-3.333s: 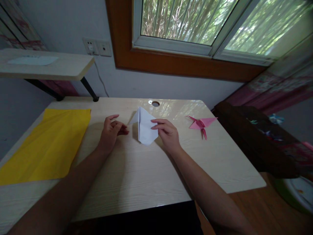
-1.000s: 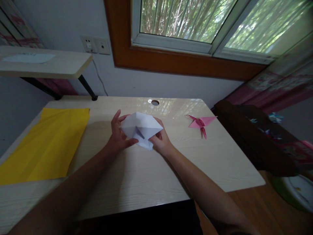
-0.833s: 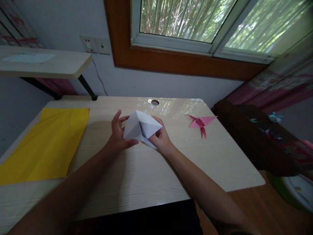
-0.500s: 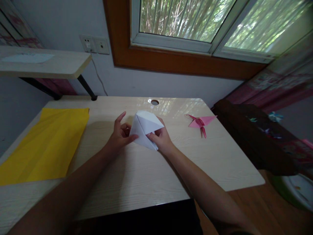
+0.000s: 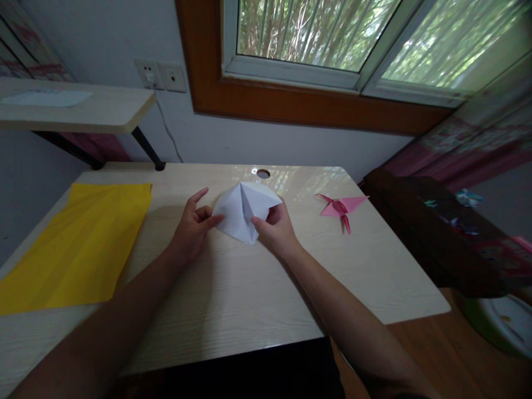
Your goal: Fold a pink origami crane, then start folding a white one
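Observation:
A folded sheet of white paper (image 5: 233, 209) is held between my two hands above the middle of the desk. It has a raised crease down its centre, and its flaps spread to both sides. My left hand (image 5: 195, 224) pinches the left edge between thumb and fingers, with the index finger raised off it. On the other side, my right hand (image 5: 276, 226) grips the right part, thumb in front near the centre fold. The rest of the right fingers are partly hidden behind the paper.
A pink folded paper bird (image 5: 339, 208) lies on the desk (image 5: 353, 277) to the right. Yellow paper (image 5: 83, 244) covers the left side. A raised shelf (image 5: 112, 113) stands at the back left, and a round cable hole (image 5: 263, 174) is near the back edge.
The white paper has opened out wider and flatter, its centre crease now facing me. My left hand has shifted slightly left and up; the right thumb sits higher on the paper.

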The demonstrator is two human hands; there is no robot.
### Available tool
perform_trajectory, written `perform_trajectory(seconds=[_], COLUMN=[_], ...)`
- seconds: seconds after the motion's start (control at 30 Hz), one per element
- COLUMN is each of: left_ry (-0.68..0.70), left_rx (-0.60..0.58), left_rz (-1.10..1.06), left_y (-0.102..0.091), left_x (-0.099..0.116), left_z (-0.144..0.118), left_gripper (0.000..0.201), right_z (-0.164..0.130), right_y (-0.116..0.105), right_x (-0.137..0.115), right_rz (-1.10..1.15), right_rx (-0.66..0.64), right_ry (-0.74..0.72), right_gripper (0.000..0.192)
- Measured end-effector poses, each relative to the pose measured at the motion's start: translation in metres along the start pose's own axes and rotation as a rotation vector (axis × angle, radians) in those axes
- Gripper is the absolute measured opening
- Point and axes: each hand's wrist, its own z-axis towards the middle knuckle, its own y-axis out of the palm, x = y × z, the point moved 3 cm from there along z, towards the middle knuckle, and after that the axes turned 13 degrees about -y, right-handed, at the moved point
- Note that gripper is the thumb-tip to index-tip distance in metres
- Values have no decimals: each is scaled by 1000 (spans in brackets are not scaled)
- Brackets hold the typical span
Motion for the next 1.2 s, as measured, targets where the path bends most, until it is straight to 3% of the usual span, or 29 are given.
perform_trajectory(seconds=[0.2,0.43,0.6,0.77,0.97,1.2], left_ry=[123,121,124,85,-15,8], left_rx=[85,124,102,13,-62,27], left_rz=[114,148,144,123,88,81], left_y=[-10,-13,-14,-8,0,-3], left_x=[-2,-1,-3,-4,-4,0], left_z=[3,3,4,1,-4,-4], left_gripper=[70,74,75,85,91,87], right_z=[6,7,3,1,1,0], right_y=[-3,-5,-6,-7,-3,-2], right_x=[-6,-4,-1,-4,-10,-5], right_rz=[43,220,312,322,311,241], right_rx=[42,59,-9,-20,2,37], right_ry=[79,236,407,485,442,352], right_gripper=[65,63,41,35,35,37])
